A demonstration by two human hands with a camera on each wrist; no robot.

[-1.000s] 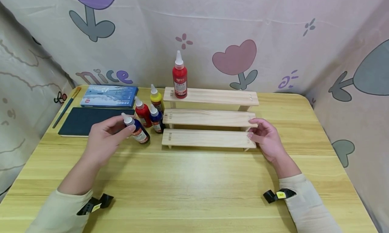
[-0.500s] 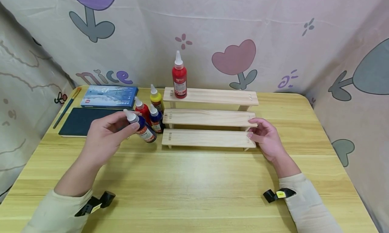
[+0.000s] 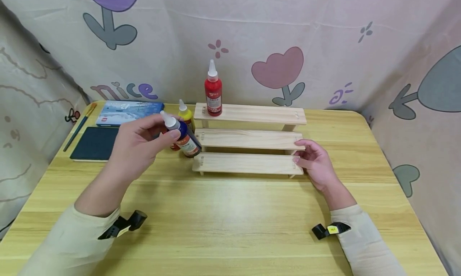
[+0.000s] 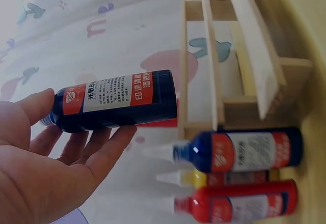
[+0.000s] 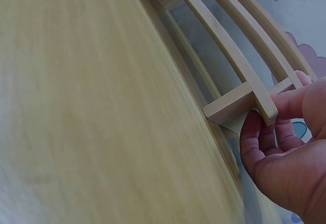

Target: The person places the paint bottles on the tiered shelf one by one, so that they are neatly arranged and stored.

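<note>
My left hand (image 3: 138,144) holds a dark blue ink bottle (image 4: 114,101) with a white nozzle cap, tilted and raised off the table, just left of a three-tier wooden rack (image 3: 248,140). The thumb and fingers are round the bottle's upper part. My right hand (image 3: 317,162) grips the rack's right end, with fingers curled about the board ends in the right wrist view. On the top tier, at its left, stands a red ink bottle (image 3: 213,96). Another dark blue bottle (image 4: 239,152), a yellow bottle (image 3: 186,115) and a second red bottle (image 4: 249,201) stand by the rack's left end.
At the table's back left lie a blue box (image 3: 126,113), a dark green notebook (image 3: 91,144) and a paintbrush (image 3: 80,126). A patterned curtain (image 3: 237,24) hangs behind the table (image 3: 230,220). In front of the rack is bare tabletop.
My left hand has moved right and a little upward with the blue bottle, bringing it near the rack's left end and over the standing bottles. My right hand has stayed on the rack.
</note>
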